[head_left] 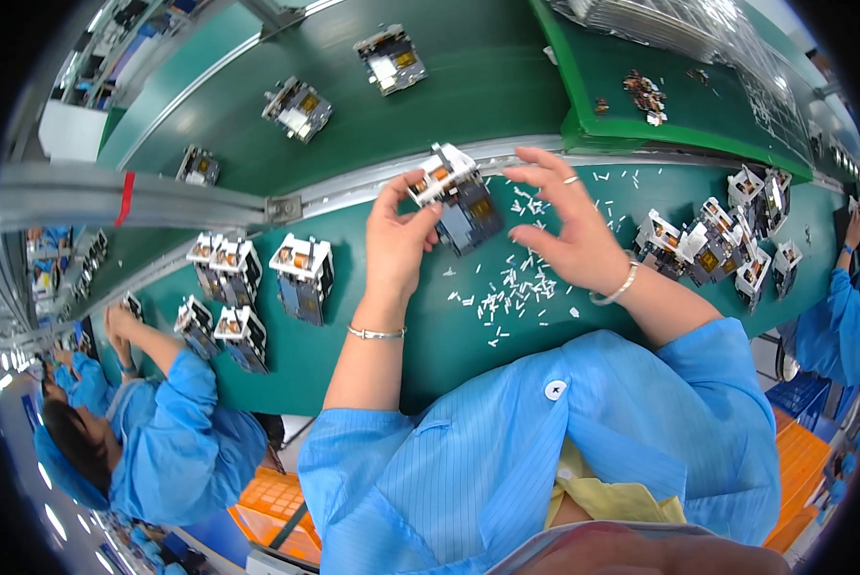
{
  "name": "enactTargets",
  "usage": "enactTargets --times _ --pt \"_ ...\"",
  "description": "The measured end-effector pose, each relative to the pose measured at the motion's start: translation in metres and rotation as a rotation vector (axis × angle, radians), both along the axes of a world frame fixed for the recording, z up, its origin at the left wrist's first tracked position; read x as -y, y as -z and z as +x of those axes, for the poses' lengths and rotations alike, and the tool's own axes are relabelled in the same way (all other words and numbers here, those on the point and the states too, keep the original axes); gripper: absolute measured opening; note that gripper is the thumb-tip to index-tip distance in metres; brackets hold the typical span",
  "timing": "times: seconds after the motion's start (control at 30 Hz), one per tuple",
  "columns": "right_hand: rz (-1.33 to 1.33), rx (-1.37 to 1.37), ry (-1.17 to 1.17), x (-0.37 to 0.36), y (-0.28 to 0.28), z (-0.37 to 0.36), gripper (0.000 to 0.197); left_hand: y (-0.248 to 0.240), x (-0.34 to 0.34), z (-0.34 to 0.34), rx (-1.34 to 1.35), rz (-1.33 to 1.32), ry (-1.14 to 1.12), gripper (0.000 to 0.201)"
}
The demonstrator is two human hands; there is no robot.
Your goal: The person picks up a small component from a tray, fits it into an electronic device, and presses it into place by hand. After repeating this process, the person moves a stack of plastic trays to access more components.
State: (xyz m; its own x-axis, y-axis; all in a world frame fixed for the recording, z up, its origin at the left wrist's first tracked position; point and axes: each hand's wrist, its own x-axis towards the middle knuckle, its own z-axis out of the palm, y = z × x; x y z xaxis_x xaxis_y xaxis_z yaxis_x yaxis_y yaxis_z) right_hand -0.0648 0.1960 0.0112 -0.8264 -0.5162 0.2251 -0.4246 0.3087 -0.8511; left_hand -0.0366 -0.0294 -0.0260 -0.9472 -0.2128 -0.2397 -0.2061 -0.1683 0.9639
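Observation:
My left hand (pixel 398 230) is closed around the side of a boxy electrical unit (pixel 466 213), held tilted above the green table. The unit has a white plastic top with copper-coloured coils and a dark grey body with a pale panel. To the right of it, my right hand (pixel 566 230) is raised with thumb and fingers spread, apart from the unit. No object shows between those fingers. Many small white slivers (pixel 518 287) lie scattered on the table (pixel 372 359) below and between my hands.
Similar units stand at left (pixel 301 273) and in a cluster at right (pixel 703 244). Beyond a metal rail, more units (pixel 298 108) sit on a green belt. A green-edged shelf (pixel 593 125) holds copper-coloured parts (pixel 645 96) and clear plastic trays (pixel 650 29). Co-workers (pixel 176 422) sit on both sides.

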Motion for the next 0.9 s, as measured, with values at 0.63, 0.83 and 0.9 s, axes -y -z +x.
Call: enactTargets --times 0.63,0.83,0.9 --pt "0.552 -0.626 0.352 -0.066 -0.019 -0.076 0.04 0.005 0.026 -0.251 0.102 -1.072 -0.337 0.036" --pt "0.328 -0.526 0.32 -0.071 -0.001 -0.061 0.029 0.024 0.063 -0.219 -0.077 -0.766 -0.226 0.041" --pt "0.194 -0.437 0.332 -0.065 0.001 -0.055 0.023 0.028 0.071 -0.187 -0.237 -0.702 -0.276 0.039"
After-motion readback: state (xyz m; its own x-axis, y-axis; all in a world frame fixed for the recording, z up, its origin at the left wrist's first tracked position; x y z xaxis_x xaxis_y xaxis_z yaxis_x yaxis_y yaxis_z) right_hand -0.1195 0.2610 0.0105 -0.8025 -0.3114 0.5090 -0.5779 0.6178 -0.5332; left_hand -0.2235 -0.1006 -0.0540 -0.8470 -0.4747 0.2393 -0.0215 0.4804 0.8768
